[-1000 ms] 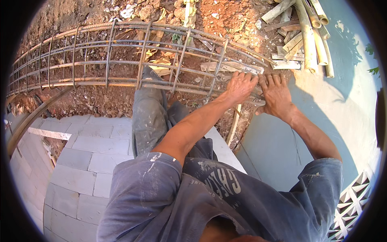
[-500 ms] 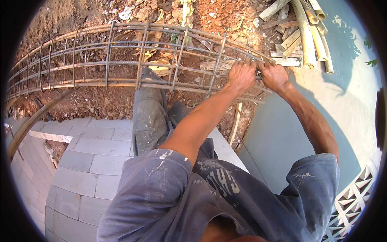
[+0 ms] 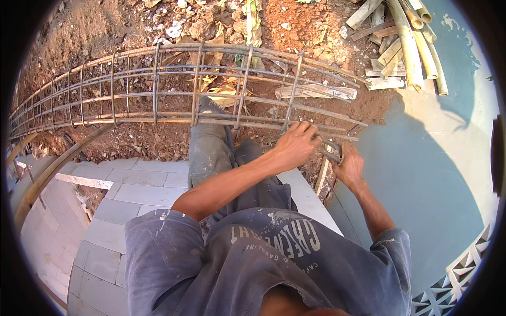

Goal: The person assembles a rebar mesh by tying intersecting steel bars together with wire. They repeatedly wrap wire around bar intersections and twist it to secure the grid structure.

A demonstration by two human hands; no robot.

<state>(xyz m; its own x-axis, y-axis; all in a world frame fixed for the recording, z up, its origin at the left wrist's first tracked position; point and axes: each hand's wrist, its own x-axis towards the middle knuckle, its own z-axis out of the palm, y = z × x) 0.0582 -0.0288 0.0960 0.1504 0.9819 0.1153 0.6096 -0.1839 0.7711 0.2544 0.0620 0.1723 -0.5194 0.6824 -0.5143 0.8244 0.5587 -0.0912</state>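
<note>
Between my hands is a bent steel loop (image 3: pixel 331 152), dark grey and much like the stirrups on the cage. My left hand (image 3: pixel 300 142) has its fingers curled at the loop's upper left end. On the other side, my right hand (image 3: pixel 349 164) is closed around it; part of the loop is hidden in the palm. Just beyond my hands lies the long rebar cage (image 3: pixel 179 96), its lengthwise bars crossed by several square stirrups. Its free bar ends (image 3: pixel 357 139) stop close above my right hand, apart from it.
A bamboo pole (image 3: pixel 52 167) slants under the cage at left. Pale block paving (image 3: pixel 134 197) lies left of my leg, a grey-blue surface (image 3: pixel 416 174) at right. Bamboo pieces (image 3: pixel 411 50) are piled at far right. Rubble-strewn soil (image 3: pixel 105 29) runs behind the cage.
Both hands have come back from the cage's right end toward my body, with the steel loop between them. They are slightly farther apart. The view has shifted a little.
</note>
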